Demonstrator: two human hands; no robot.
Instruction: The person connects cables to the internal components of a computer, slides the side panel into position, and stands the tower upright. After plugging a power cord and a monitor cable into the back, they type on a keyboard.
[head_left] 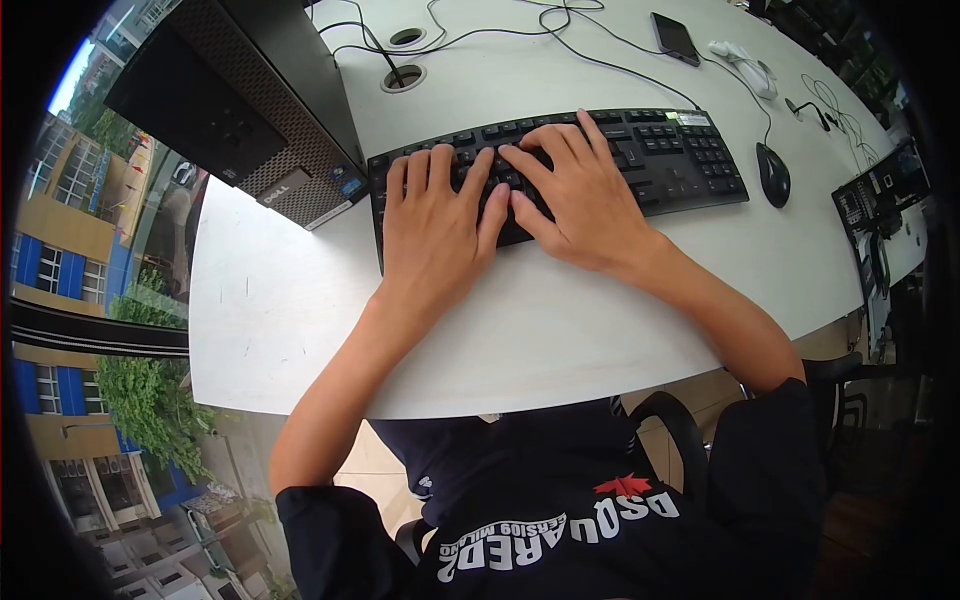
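Note:
A black computer keyboard (685, 165) lies on the white desk, its number pad toward the right. My left hand (435, 210) rests over its left part, fingers spread on the keys and thumb near the front rows. Beside it, my right hand (580, 195) is over the middle keys, fingers apart, with the little finger reaching to the back edge. The two thumbs are close together. Both hands hide many of the keys beneath them. Neither hand grasps anything. To the right of the keyboard sits a black wired mouse (772, 175), untouched.
A black Dell computer tower (260, 110) stands left of the keyboard. Behind are cables (470, 33), a cable hole (403, 78), a dark phone (675, 38) and a white object (752, 72). Black electronic parts (885, 190) lie at the right edge; a window is on the left.

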